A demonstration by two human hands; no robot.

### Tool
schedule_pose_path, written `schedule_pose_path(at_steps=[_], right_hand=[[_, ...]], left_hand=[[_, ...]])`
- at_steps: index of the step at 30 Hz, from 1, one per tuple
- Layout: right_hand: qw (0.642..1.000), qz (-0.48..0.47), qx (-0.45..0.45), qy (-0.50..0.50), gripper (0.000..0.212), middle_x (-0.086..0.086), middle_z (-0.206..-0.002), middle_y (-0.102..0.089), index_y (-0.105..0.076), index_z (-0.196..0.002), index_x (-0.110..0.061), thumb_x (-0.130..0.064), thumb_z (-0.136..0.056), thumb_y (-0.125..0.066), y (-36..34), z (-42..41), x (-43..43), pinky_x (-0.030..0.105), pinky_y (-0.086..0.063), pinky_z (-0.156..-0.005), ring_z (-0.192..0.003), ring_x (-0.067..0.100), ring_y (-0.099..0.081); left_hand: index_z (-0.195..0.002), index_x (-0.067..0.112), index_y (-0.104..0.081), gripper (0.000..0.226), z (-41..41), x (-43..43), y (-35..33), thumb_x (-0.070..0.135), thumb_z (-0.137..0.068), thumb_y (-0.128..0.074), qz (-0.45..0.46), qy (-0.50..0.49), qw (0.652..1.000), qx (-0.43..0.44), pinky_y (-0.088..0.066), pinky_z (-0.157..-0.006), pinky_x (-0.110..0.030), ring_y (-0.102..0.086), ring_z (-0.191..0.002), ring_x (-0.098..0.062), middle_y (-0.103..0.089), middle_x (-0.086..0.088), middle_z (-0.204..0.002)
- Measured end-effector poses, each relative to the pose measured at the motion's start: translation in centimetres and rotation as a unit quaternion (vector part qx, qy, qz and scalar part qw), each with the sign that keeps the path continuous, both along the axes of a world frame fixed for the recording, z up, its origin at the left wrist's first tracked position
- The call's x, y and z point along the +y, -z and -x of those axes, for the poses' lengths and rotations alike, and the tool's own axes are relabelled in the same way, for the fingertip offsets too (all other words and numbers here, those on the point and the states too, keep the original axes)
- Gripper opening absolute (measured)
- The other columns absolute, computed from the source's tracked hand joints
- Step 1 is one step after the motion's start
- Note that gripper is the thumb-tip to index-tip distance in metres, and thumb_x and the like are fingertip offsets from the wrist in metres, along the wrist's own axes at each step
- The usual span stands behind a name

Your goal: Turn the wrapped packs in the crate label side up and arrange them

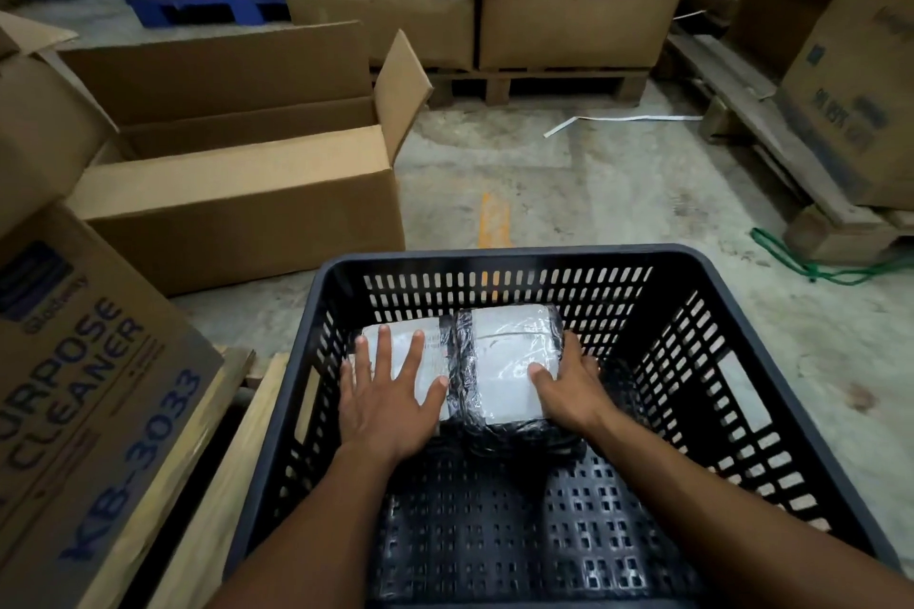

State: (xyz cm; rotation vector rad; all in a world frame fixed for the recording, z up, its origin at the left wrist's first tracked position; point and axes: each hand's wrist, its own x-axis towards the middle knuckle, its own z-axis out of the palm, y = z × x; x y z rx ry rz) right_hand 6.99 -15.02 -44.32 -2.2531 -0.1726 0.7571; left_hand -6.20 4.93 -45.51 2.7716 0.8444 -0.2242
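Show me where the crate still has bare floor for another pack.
Free: the crate floor's near half, between both forearms, and the strip between the right pack and right wall. Crowded: the far-left corner, where the left hand presses the left pack and the right hand grips its neighbour.

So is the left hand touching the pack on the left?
Touching. The head view shows the left hand lying flat, fingers spread, on the left wrapped pack.

1. Crate (524, 257): black, walls patterned with slotted holes.
2. Wrapped packs (509, 361): white labels, black bands under clear film.
3. Open carton (237, 208): plain brown.
4. Cord (811, 267): green.
5. Floor (593, 173): grey, one orange mark.
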Motion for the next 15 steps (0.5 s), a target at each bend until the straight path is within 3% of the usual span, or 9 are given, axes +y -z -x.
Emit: schedule_pose_path(at_steps=[4, 8, 11, 15], right_hand=[[1.000, 0.017, 0.001, -0.010, 0.081, 0.018, -0.173, 0.007, 0.010, -0.163, -0.026, -0.041, -0.105, -0.045, -0.5, 0.1, 0.0, 0.062, -0.016, -0.124, -0.156, 0.045, -0.014], [0.985, 0.134, -0.071, -0.083, 0.088, 0.018, -0.173, 0.004, 0.005, -0.164, -0.026, -0.051, -0.100, -0.050, -2.9, -0.4, -0.1, 0.067, -0.015, -0.123, -0.157, 0.045, -0.006], [0.955, 0.170, -0.145, -0.195, 0.090, 0.014, -0.172, -0.007, -0.007, -0.164, -0.027, -0.050, -0.095, -0.060, -7.4, -1.6, -0.3, 0.058, -0.026, -0.123, -0.154, 0.040, -0.021], [0.912, 0.152, -0.168, -0.342, 0.084, 0.006, -0.166, -0.021, -0.014, -0.162, -0.031, -0.051, -0.095, -0.060, -15.9, -3.2, -1.7, 0.041, -0.040, -0.114, -0.140, 0.029, -0.046]], left_hand=[[-0.160, 0.048, 0.009, 0.075, -0.1, 0.0, -0.6, 0.074, -0.095, -0.018, 0.025, -0.001, 1.000, 0.019, 0.014, -0.125, -0.048, 0.028, -0.155, -0.029, 0.026, 0.000, -0.170], [-0.161, 0.046, 0.002, 0.081, -0.7, 1.3, -3.3, 0.073, -0.094, -0.034, 0.082, 0.028, 0.994, 0.069, 0.005, -0.126, -0.049, 0.022, -0.157, -0.030, 0.022, 0.000, -0.171], [-0.164, 0.036, -0.008, 0.087, -1.4, 2.9, -6.8, 0.065, -0.094, -0.051, 0.097, 0.089, 0.979, 0.157, -0.015, -0.127, -0.045, -0.003, -0.160, -0.030, 0.001, -0.004, -0.175], [-0.164, 0.037, -0.009, 0.087, -2.6, 4.0, -13.2, 0.064, -0.094, -0.052, 0.099, 0.145, 0.962, 0.211, -0.029, -0.121, -0.039, -0.030, -0.154, -0.028, -0.025, -0.003, -0.171]])
